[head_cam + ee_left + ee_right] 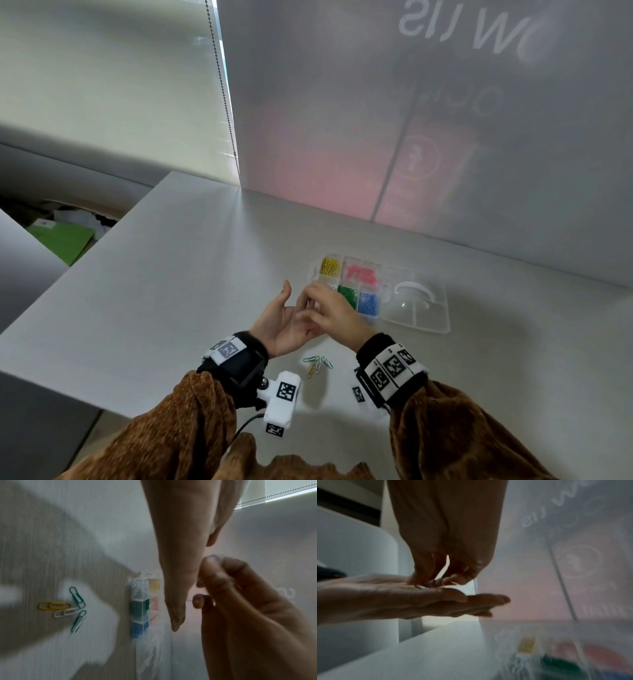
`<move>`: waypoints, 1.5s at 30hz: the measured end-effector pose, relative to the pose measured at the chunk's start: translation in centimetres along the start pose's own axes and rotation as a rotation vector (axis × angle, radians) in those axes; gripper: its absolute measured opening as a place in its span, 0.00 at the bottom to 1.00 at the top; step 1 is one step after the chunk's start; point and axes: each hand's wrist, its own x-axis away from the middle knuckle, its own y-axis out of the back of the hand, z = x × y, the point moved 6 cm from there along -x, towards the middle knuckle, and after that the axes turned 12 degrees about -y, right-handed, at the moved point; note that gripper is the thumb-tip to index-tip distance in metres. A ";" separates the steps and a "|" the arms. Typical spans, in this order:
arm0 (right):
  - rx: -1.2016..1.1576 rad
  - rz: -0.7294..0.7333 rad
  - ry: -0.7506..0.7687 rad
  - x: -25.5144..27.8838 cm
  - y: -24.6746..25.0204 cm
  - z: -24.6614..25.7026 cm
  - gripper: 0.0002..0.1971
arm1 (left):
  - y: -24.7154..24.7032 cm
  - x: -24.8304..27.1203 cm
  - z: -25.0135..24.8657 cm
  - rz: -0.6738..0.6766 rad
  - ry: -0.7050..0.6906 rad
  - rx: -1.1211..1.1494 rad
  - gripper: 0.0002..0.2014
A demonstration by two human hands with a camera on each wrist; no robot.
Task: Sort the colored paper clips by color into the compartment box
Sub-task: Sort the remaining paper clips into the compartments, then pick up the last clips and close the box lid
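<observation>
Head view: left hand is held palm-up above the table, fingers straight and relaxed, w/ the right hand reaching down into it, fingertips bunched on the palm. Right wrist view shows small dark clips under those fingertips, but too blurry to tell if one is actually pinched. Compartment box sits just beyond the hands, lid laid open to its right; yellow clips and pink clips in the far row, green clips and blue clips in the near row, white ones in the near-left cell. A few loose clips (green, yellow, white) lie on the table between the wrists, near the person.
</observation>
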 end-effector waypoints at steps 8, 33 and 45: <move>-0.922 -0.299 -0.497 1.1 4.7 -12.3 0.05 | 2.9 -1.4 -0.7 -0.388 0.246 -0.623 0.18; -0.302 -0.101 -0.618 7.7 -2.2 -18.5 0.22 | -6.0 -14.9 -3.1 -0.433 -0.002 -1.174 0.15; 0.287 0.045 -0.421 4.4 -4.4 -14.6 0.21 | 3.3 -3.2 -2.4 0.072 0.261 -2.172 0.13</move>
